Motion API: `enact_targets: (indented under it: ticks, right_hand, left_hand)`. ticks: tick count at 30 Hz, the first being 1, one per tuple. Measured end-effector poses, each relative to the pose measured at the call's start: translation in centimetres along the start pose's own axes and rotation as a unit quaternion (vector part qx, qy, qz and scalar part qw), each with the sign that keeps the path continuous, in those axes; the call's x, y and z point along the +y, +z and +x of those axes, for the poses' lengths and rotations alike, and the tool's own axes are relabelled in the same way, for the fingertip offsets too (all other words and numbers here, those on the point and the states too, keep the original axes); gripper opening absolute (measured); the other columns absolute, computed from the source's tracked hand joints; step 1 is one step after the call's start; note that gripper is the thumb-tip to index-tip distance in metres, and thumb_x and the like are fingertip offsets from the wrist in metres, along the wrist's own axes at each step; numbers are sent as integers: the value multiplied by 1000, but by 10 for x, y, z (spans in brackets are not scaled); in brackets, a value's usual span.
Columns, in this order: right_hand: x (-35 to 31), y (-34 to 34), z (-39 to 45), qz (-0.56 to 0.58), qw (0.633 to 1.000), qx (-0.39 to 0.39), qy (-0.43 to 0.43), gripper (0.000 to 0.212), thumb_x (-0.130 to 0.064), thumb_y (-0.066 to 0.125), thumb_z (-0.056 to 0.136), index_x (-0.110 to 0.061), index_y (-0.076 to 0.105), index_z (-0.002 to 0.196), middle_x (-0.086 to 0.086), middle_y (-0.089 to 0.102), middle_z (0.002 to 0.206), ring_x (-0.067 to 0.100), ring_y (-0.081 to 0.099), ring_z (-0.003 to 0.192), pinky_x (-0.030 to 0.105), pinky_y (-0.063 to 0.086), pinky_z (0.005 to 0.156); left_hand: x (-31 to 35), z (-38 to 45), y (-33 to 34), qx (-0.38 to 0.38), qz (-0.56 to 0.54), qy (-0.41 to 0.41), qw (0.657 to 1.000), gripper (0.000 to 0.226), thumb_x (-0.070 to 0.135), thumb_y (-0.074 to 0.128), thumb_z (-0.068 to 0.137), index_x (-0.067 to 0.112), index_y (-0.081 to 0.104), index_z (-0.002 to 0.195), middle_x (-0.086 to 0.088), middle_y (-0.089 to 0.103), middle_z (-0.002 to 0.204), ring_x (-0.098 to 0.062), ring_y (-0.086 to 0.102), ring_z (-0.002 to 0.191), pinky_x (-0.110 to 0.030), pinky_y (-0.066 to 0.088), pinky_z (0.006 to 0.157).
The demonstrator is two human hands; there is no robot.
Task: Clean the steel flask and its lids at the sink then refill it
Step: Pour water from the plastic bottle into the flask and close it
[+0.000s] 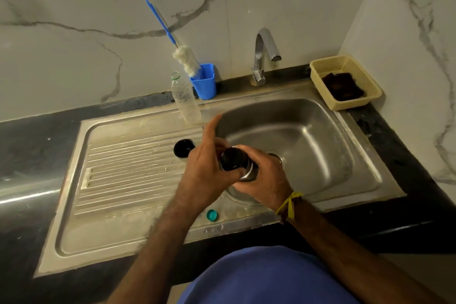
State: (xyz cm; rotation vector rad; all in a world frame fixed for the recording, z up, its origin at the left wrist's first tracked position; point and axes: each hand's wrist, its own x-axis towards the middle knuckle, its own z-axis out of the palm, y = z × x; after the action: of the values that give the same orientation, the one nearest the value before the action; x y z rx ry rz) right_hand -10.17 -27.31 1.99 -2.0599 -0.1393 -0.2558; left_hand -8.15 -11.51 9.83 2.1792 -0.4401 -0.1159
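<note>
Over the steel sink point(320, 131), both hands hold the steel flask point(243, 168) upright, black top toward the camera: right hand point(265, 180) wraps its body, left hand point(209, 168) fingers grip the top, forefinger raised.

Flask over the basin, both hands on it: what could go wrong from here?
1. The flask is held over the sink; if the right hand loosens its grip, it may drop.
2. The left hand works near the uncapped plastic bottle, which could tip.
</note>
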Motion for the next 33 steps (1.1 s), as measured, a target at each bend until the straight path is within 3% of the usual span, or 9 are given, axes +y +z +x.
enact_targets:
  ticks: [3, 6, 8, 11, 15, 22, 25, 29, 33]
  right_hand:
    - [0, -3, -1, 9, 1000, 5, 12, 70, -34, 81, 66, -19, 60, 131, -7, 69, 118, 7, 64, 109, 34, 56, 92]
    - [-1, -3, -1, -4, 1000, -7, -2, 69, -31, 84, 67, -20, 59, 131, -7, 69, 117, 7, 65, 108, 34, 57, 91]
    - [-2, -3, -1, -5, 1000, -16, -8, 69, -32, 82, 68, -20, 60, 131, -7, 69, 117, 7, 65, 108, 34, 56, 91]
    - [-3, -5, -1, -2, 1000, -24, -15, 66, -35, 78, 68, -17, 62, 129, -7, 69, 116, 6, 65, 107, 28, 55, 91]
    - [0, -9, -4, -3, 998, -47, -29, 67, -33, 81, 66, -13, 62, 128, -4, 70, 115, 8, 65, 106, 29, 54, 92]
    - [0, -7, -4, 19, 998, -41, -32, 69, -23, 90, 66, -17, 61, 128, -6, 70, 117, 6, 65, 108, 28, 54, 93]
    - [-1, -7, -1, 17, 998, -34, -40, 69, -26, 89, 66, -18, 61, 128, -5, 70, 118, 7, 65, 109, 31, 54, 94]
    - [0, -8, 2, 31, 999, -4, -33, 65, -23, 88, 67, -14, 63, 126, -2, 69, 120, 11, 64, 112, 32, 53, 97]
    - [10, -15, 2, 110, 991, 67, 40, 68, -9, 94, 62, -21, 64, 121, -12, 71, 110, -1, 66, 102, 15, 50, 90]
  left_hand:
    - [-2, 1, -4, -39, -52, -5, 998, 116, 14, 91, 72, 31, 15, 159, 16, 66, 114, 14, 60, 108, -2, 45, 90]
    - [4, 0, 3, 35, 3, -57, 998, 127, 40, 94, 64, 31, 11, 160, 24, 55, 89, 12, 59, 81, 4, 41, 74]
    - [4, -2, 7, 56, 29, -57, 996, 126, 40, 93, 66, 30, 10, 160, 22, 54, 83, 8, 56, 76, 3, 42, 70]
    - [2, -3, 5, 14, 48, -12, 999, 125, 27, 91, 72, 35, 3, 160, 11, 66, 94, -1, 62, 85, -6, 48, 79]
    - [0, -6, -9, -94, 121, 86, 984, 124, 20, 83, 83, 53, -14, 153, -1, 66, 120, -15, 60, 112, -38, 51, 103]
    - [-3, -1, -16, -150, 192, 176, 954, 112, 18, 73, 92, 49, -15, 153, -7, 59, 134, -20, 52, 125, -34, 44, 103]
    - [-8, 0, -16, -143, 174, 157, 962, 114, 20, 77, 89, 50, -12, 154, -4, 60, 134, -16, 54, 125, -36, 47, 107]
    - [-18, -3, -16, -25, -58, 35, 997, 125, 10, 91, 72, 42, 9, 159, 2, 56, 137, -5, 56, 127, -21, 52, 99]
    - [-52, -24, -6, 167, -124, -83, 975, 99, 2, 89, 72, 27, 38, 153, -4, 64, 125, -13, 66, 114, -27, 61, 84]
